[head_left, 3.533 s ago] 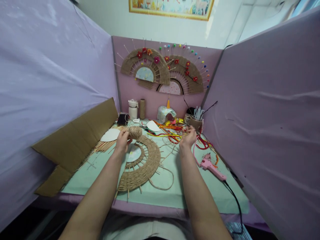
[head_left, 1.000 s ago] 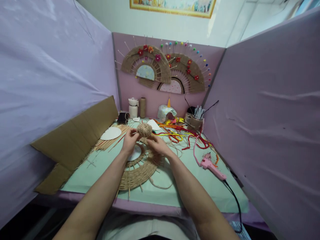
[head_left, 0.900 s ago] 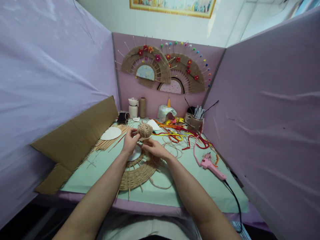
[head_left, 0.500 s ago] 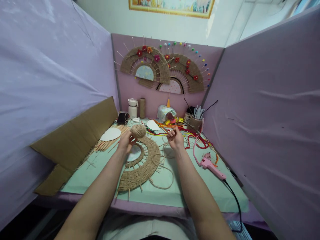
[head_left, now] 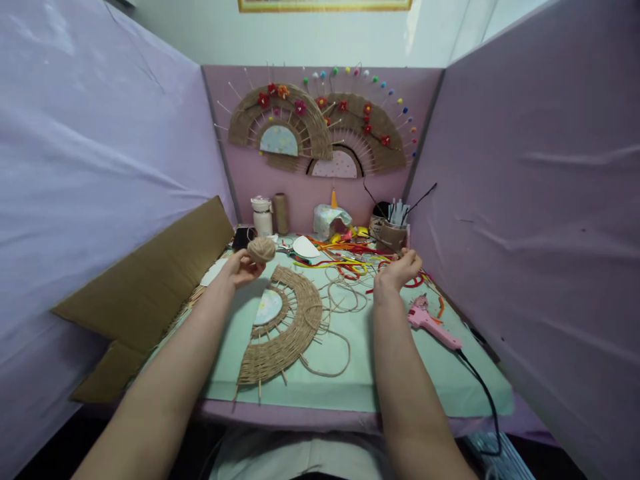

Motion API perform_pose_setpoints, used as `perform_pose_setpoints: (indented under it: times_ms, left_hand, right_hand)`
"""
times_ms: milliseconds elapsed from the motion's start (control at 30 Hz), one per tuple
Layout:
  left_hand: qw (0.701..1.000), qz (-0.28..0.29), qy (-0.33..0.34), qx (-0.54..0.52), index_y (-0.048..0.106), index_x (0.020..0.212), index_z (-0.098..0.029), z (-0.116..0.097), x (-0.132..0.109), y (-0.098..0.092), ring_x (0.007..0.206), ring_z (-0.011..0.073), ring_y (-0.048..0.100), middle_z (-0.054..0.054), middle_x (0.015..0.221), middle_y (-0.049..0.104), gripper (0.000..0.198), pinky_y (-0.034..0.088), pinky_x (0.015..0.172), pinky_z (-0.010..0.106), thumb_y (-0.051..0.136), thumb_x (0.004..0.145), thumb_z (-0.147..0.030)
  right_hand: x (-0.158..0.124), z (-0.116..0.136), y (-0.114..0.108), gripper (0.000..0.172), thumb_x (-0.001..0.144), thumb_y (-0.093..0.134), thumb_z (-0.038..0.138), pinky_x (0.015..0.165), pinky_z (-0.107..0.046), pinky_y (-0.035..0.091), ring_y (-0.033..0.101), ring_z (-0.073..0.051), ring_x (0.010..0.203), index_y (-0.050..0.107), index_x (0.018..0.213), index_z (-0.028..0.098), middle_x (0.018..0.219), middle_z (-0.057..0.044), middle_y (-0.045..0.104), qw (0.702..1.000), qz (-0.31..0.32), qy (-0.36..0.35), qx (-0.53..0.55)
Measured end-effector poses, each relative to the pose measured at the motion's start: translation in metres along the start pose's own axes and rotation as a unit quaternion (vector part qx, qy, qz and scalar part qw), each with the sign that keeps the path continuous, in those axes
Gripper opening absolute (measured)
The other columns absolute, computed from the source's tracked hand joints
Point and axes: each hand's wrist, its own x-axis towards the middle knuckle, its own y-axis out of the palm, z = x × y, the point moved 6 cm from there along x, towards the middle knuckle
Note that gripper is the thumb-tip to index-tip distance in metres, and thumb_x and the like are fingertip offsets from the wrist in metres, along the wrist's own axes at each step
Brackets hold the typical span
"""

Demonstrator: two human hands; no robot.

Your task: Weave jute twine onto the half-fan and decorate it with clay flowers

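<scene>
My left hand (head_left: 241, 268) holds a ball of twine (head_left: 261, 250) above the table, left of a woven half-round fan piece (head_left: 305, 320). That piece is twine woven over thin sticks, with a pale patterned half disc (head_left: 269, 307) at its inner edge. My right hand (head_left: 400, 267) is raised at the right, fingers curled together near the pen pot; whatever they pinch is too small to make out. Loose twine (head_left: 349, 357) loops across the cloth between the woven piece and my right arm.
A pink glue gun (head_left: 435, 328) with a black cord lies at the right. Behind are coloured pipe cleaners (head_left: 350, 257), a white half disc (head_left: 305, 247), a white bottle (head_left: 262, 217), a twine spool (head_left: 281, 213) and a stick pot (head_left: 393, 235). Cardboard (head_left: 155, 287) leans left. Finished fans (head_left: 280, 113) hang behind.
My right hand has moved to the right, away from the woven piece. My left hand has shifted left with the ball of twine. The view has tilted slightly down.
</scene>
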Motion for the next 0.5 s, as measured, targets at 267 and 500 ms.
perform_pose_setpoints:
  times_ms: [267, 500]
  left_hand:
    - [0.997, -0.045, -0.057, -0.007, 0.056, 0.086, -0.018, 0.02, 0.067, 0.073, 0.067, 0.0158, 0.057, 0.007, 0.08, 0.057, 0.02, 0.05, 0.052, 0.024, 0.055, 0.07, -0.006]
    - [0.999, -0.025, -0.011, 0.037, 0.054, 0.088, -0.017, 0.017, 0.096, 0.131, 0.075, 0.0176, 0.06, 0.009, 0.087, 0.057, 0.012, 0.051, 0.06, 0.026, 0.057, 0.082, -0.026]
  right_hand:
    - [-0.01, -0.001, 0.01, 0.023, 0.087, 0.034, 0.046, 0.074, -0.03, 0.051, 0.057, -0.017, 0.09, 0.041, 0.087, 0.024, 0.091, -0.003, 0.053, 0.998, 0.052, -0.038, -0.03]
    - [-0.032, 0.002, 0.019, 0.015, 0.083, 0.046, 0.038, 0.061, -0.023, 0.047, 0.056, -0.014, 0.078, 0.046, 0.085, 0.024, 0.082, 0.0, 0.053, 0.996, 0.087, 0.034, 0.006]
